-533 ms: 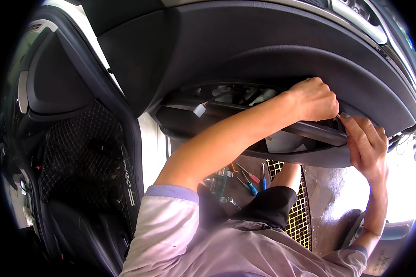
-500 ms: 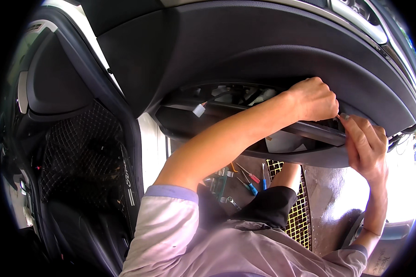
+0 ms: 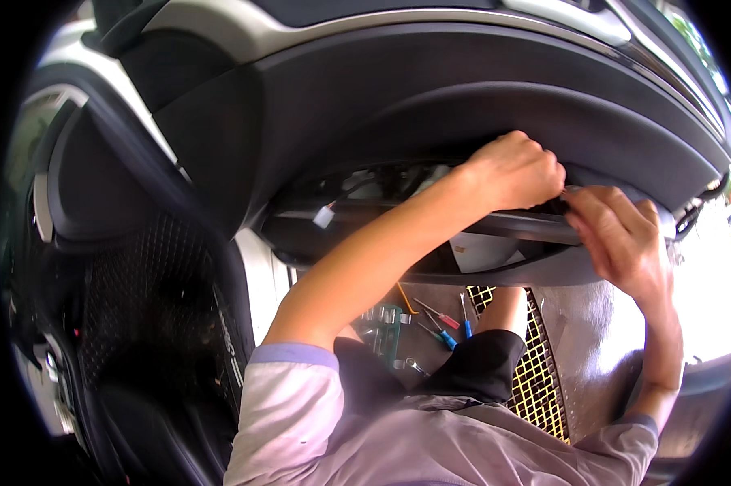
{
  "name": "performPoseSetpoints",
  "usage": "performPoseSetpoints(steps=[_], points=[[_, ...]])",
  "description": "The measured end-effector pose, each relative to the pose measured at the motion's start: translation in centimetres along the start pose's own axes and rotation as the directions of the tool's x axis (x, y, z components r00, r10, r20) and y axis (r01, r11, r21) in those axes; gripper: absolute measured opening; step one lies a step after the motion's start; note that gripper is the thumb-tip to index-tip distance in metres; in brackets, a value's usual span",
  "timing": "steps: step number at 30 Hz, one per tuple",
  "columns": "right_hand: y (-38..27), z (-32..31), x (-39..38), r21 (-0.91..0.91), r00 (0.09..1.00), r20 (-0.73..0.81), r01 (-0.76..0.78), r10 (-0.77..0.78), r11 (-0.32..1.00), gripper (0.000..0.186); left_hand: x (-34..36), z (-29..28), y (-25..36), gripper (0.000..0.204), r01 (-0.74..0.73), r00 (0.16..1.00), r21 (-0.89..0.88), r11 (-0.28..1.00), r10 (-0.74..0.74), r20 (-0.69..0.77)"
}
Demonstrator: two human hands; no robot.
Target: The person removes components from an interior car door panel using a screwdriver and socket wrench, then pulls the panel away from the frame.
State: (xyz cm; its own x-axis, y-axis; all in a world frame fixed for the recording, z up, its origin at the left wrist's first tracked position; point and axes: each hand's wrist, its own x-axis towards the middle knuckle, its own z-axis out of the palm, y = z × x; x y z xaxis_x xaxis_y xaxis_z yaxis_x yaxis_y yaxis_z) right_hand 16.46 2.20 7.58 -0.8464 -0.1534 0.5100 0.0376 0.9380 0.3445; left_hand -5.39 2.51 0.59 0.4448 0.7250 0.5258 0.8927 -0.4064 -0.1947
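Note:
My left hand [image 3: 521, 172] reaches across an opening in a dark car door panel [image 3: 333, 113]. Its fingers are curled closed, and what they hold is hidden. Close against it on the right, my right hand [image 3: 621, 231] pinches something thin and small at the fingertips; I cannot make out what. Both hands meet just above the right end of a dark armrest-like ledge [image 3: 503, 223]. A white wire connector [image 3: 323, 216] hangs from the opening, left of my left forearm. Below the ledge, a pale sheet [image 3: 483, 253] shows inside a pocket of the panel.
On the floor lie a red-handled screwdriver [image 3: 448, 321], blue-handled tools [image 3: 446, 340], a wrench-like metal tool [image 3: 416, 367] and a clear plastic case [image 3: 390, 328]. A yellow grating [image 3: 536, 381] runs beside my leg. A black quilted panel [image 3: 143, 292] stands at left.
The view has shifted, so the door panel and both hands sit slightly further left. My hands remain closed and together at the same spot on the panel.

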Motion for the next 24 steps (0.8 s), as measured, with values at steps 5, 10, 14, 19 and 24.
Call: performPoseSetpoints(steps=[5, 10, 14, 19, 24], points=[[1.3, 1.0, 0.7, 0.07, 0.99, -0.103, 0.107, -0.099, 0.992, 0.042, -0.4, 0.4, -0.3, 0.007, -0.007, 0.999, -0.014, 1.0, 0.007, -0.042], [1.2, 2.2, -0.3, 0.167, 0.986, -0.166, -0.008, 0.036, 0.986, 0.039, 0.0, 0.6, -0.3, 0.012, -0.039, 0.999, 0.035, 0.999, 0.04, -0.023], [1.6, 1.9, 0.0, 0.184, 0.979, -0.202, 0.047, -0.009, 0.982, 0.038, 0.2, 0.6, -0.2, 0.01, -0.061, 0.998, 0.088, 0.994, 0.062, -0.002], [0.7, 2.1, -0.6, 0.001, 0.997, -0.068, 0.024, -0.024, 1.0, 0.033, -0.1, 1.2, -0.8, 0.011, -0.088, 0.991, 0.017, 0.996, 0.089, -0.098], [1.1, 2.6, 0.3, -0.026, 0.969, -0.237, 0.068, -0.072, 0.997, 0.029, -0.3, 0.7, -0.9, 0.017, -0.017, 1.0, -0.081, 0.997, 0.016, -0.01]])
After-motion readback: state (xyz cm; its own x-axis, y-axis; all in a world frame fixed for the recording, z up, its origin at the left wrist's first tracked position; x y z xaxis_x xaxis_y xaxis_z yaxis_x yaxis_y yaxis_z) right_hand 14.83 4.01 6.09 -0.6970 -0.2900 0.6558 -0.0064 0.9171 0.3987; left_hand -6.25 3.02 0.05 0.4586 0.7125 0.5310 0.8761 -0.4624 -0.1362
